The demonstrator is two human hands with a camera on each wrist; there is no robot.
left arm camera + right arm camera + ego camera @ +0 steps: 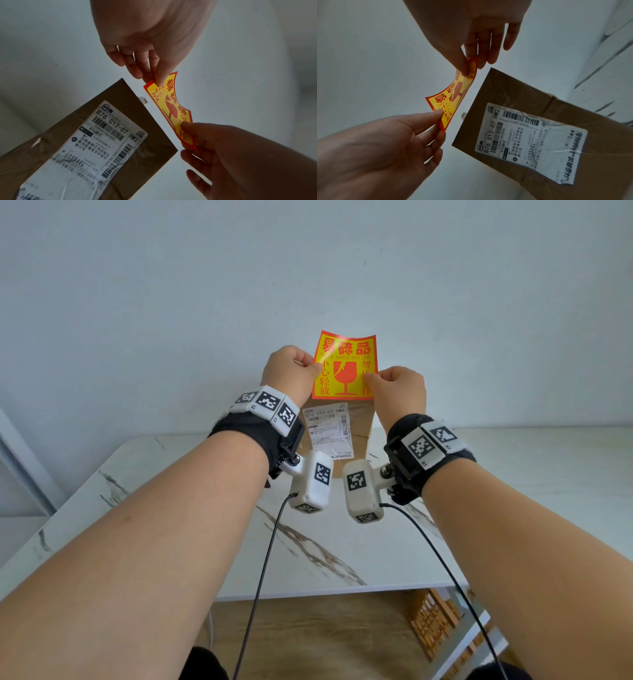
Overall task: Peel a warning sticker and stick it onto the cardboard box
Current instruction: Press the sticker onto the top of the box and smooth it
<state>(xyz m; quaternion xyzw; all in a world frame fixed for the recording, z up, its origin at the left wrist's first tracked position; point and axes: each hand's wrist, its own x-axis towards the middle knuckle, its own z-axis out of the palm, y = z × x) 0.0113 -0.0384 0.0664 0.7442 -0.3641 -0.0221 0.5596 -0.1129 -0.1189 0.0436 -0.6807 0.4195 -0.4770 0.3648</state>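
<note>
A yellow and red warning sticker with a broken-glass symbol is held in the air, printed side toward me, just above the top of the brown cardboard box. My left hand pinches its left edge between thumb and fingers. My right hand pinches the right edge. The sticker bows slightly between them and is clear of the box. The box stands upright on the table, with a white shipping label facing me.
The white marble-patterned table reaches back to a plain pale wall right behind the box. Two black cables hang from the wrist cameras over the table's front edge. A wooden lattice item sits on the floor below.
</note>
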